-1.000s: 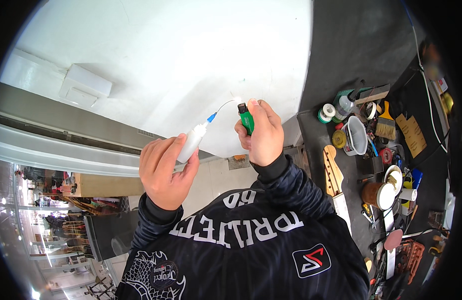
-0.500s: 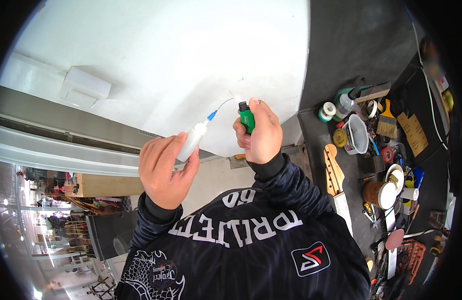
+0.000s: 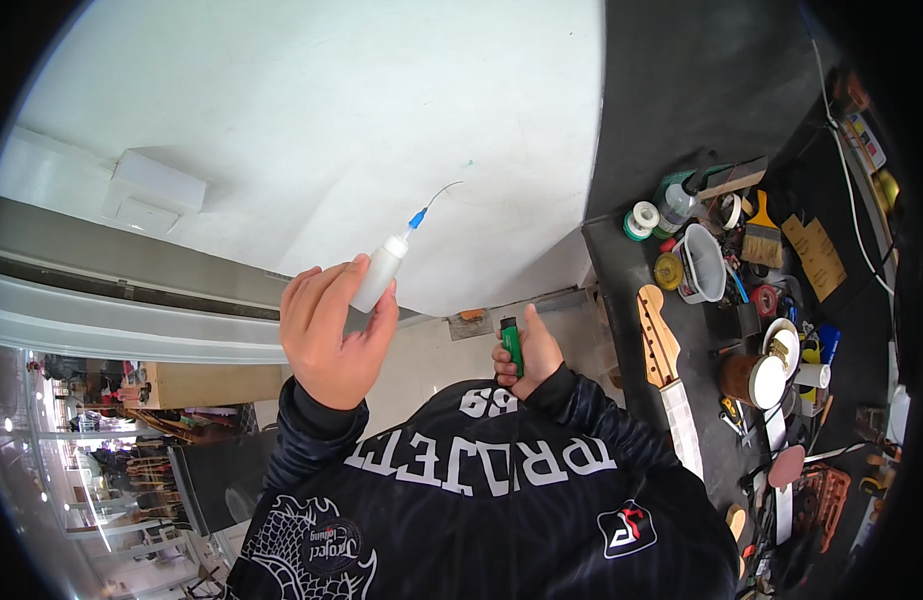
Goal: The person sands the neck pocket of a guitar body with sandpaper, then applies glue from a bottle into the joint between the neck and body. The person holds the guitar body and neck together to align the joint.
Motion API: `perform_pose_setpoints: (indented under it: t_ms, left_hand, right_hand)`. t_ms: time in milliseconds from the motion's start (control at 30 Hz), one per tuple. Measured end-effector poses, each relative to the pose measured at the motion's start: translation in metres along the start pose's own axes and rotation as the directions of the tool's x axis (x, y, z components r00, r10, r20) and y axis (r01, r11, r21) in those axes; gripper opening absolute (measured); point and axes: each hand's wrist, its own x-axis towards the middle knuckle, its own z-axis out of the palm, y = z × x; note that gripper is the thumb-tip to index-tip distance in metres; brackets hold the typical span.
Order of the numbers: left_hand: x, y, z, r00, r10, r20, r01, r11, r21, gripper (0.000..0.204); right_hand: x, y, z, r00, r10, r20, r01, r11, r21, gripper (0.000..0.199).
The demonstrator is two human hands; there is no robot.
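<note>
A small white squeeze bottle (image 3: 380, 273) is pinched between the thumb and fingers of my left hand (image 3: 331, 335), tilted up and to the right. Its blue hub (image 3: 417, 217) carries a thin bent metal needle (image 3: 441, 189) that curves to the right in front of the white wall. My right hand (image 3: 537, 358), lower and closer to my chest, has its fingers wrapped round a green lighter (image 3: 511, 348) with a black top. The thumb stands up beside the lighter, and no flame shows. Bottle and lighter are well apart.
On the dark workbench (image 3: 621, 240) at the right lie a guitar neck (image 3: 659, 345), a clear plastic tub (image 3: 701, 263), a wide brush (image 3: 762, 238), a solder spool (image 3: 641, 220) and many tools. A white wall (image 3: 381, 100) stands ahead, with a box (image 3: 156, 190) on it.
My right hand has drawn down toward my chest with the lighter, away from the needle tip. The left hand still holds the bottle in nearly the same place.
</note>
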Motion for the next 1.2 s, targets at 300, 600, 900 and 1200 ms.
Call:
perform_pose_setpoints:
  t_ms: [300,600,900,1200]
  left_hand:
    - [0.001,-0.005,0.005,1.000,0.009,-0.027,-0.009,1.000,0.023,0.036]
    - [-0.003,-0.008,0.002,1.000,-0.007,-0.002,0.007,0.999,0.034,0.033]
    - [-0.008,-0.009,-0.001,1.000,-0.031,0.006,0.030,0.997,0.076,0.033]
    - [-0.009,-0.013,-0.010,0.993,-0.121,-0.001,0.120,0.988,0.097,0.032]
  right_hand:
    - [-0.005,-0.004,-0.001,0.996,-0.066,-0.052,0.065,0.997,-0.029,0.054]
    - [-0.009,-0.004,0.009,0.995,-0.087,-0.051,0.081,0.991,-0.110,0.053]
    - [-0.012,-0.013,0.065,0.876,-0.442,0.194,0.481,0.770,-0.418,0.048]
    - [-0.003,-0.037,0.131,0.730,-0.588,0.347,0.683,0.641,-0.350,0.054]
